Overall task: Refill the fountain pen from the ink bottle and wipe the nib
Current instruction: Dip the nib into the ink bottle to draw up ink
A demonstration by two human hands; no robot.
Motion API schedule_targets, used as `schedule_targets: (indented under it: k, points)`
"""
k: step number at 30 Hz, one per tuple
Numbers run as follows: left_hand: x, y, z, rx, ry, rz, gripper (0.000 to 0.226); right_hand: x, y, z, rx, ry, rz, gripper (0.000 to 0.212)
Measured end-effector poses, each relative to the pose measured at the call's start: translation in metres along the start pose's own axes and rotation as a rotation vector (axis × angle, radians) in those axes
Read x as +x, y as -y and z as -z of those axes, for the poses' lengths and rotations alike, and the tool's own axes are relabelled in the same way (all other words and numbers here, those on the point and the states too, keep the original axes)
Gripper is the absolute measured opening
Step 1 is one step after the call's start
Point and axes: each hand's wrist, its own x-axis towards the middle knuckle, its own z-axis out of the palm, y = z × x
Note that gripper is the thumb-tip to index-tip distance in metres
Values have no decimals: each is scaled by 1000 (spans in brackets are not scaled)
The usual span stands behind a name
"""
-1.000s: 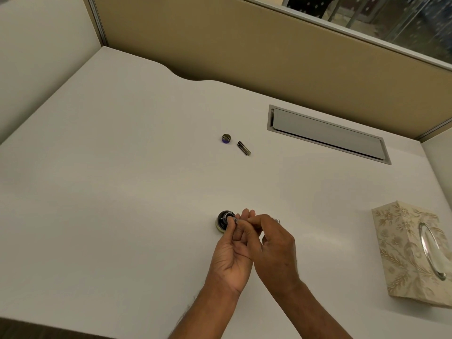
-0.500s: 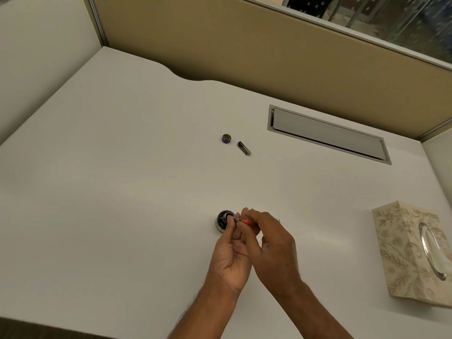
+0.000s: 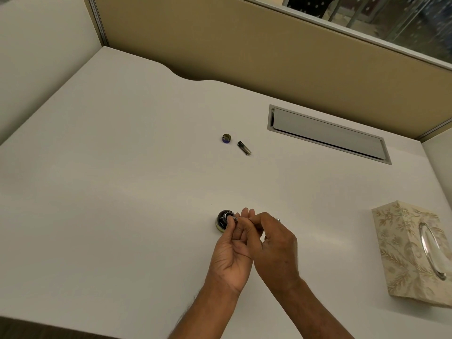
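Pen (image 3: 235, 218) pinched by both hands, left hand (image 3: 232, 253) & right hand (image 3: 276, 245), beside open bottle (image 3: 223, 221); light, slippery, nib fragile, so best gripped at section.

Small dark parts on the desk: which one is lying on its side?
The slim pen cap, a dark tube lying flat. The round bottle cap left of it sits flat, and the ink bottle by the left hand stands upright.
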Motion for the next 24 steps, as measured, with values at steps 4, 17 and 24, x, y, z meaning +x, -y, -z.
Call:
schedule_targets:
  k: [4, 17, 24]
  points:
    - [-4, 1, -3, -100, 46, 50, 30, -1, 2, 3, 20, 51, -4, 14]
    - [-2, 1, -2, -51, 33, 25, 30, 1, 5, 4, -44, 29, 15, 13]
    - [-6, 1, -5, -95, 54, 55, 30, -2, 3, 6, -4, 99, 31, 10]
